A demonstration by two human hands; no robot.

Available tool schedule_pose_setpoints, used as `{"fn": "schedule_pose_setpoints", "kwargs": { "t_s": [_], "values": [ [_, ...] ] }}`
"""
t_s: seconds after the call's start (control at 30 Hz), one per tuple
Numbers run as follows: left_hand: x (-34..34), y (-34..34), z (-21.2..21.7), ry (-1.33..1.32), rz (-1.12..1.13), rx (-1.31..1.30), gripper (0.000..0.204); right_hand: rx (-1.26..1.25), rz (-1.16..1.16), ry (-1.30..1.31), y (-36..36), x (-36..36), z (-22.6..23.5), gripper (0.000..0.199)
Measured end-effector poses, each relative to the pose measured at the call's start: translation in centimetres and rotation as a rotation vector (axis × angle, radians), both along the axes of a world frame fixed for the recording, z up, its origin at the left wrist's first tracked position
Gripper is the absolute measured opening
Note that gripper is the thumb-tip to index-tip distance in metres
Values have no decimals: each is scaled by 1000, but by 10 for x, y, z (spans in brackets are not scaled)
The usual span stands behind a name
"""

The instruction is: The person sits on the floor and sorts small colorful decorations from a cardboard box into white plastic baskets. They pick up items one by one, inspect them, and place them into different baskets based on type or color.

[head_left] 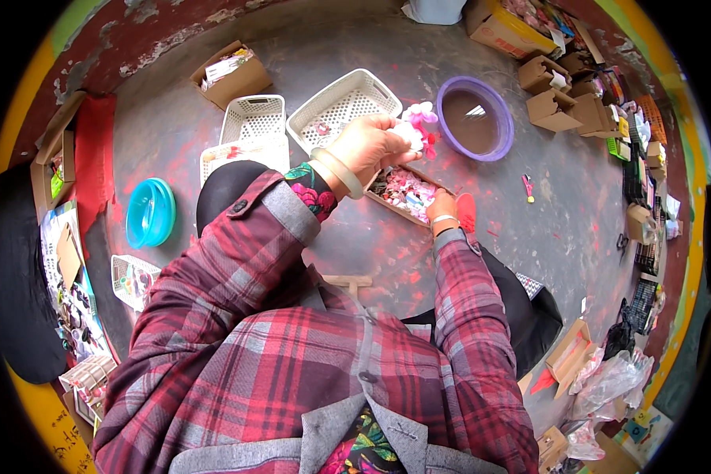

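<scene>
You're down on a worn grey floor [355,63] blotched with red paint, clutter ringed all round you. Far left, a turquoise bowl [150,212] sits by your knee, then three white plastic baskets: a small one [254,117], one behind your sleeve [217,156], and the bigger one [341,104] angled up ahead. Now the action: your left hand [371,146], pale bangle on the wrist, is raised and closed on a small pink-and-white hair ornament [419,122], pinched at the fingertips. The piece sticks out to the right of that grip, toward the purple basin [475,118]. Just below it lies the open cardboard tray of pink trinkets [407,191], long axis running from upper left down to lower right. Your right hand [442,209] rests at the tray's lower right end; I can't tell whether its fingers are closed on anything. So the right hand is nearer the tray, the left higher, holding the ornament above it. Further right, folded brown boxes [557,99].
</scene>
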State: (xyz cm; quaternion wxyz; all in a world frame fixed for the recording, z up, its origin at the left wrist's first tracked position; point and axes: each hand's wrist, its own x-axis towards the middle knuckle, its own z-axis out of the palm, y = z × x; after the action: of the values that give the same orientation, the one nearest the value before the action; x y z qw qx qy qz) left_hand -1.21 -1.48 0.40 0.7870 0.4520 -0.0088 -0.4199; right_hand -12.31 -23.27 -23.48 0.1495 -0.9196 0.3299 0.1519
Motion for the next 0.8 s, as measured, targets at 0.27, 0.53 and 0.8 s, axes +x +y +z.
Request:
{"fn": "schedule_pose_setpoints", "kwargs": {
  "t_s": [0.27,0.53,0.8],
  "values": [
    [0,2,-2,24,22,41,27,1105,-157,2,-24,28,114,14],
    [-1,-2,-6,-13,6,33,24,1374,113,-417,-20,22,228,20],
    [-9,-10,-2,-216,-111,119,23,1044,66,-668,10,17,249,27]
  ]
}}
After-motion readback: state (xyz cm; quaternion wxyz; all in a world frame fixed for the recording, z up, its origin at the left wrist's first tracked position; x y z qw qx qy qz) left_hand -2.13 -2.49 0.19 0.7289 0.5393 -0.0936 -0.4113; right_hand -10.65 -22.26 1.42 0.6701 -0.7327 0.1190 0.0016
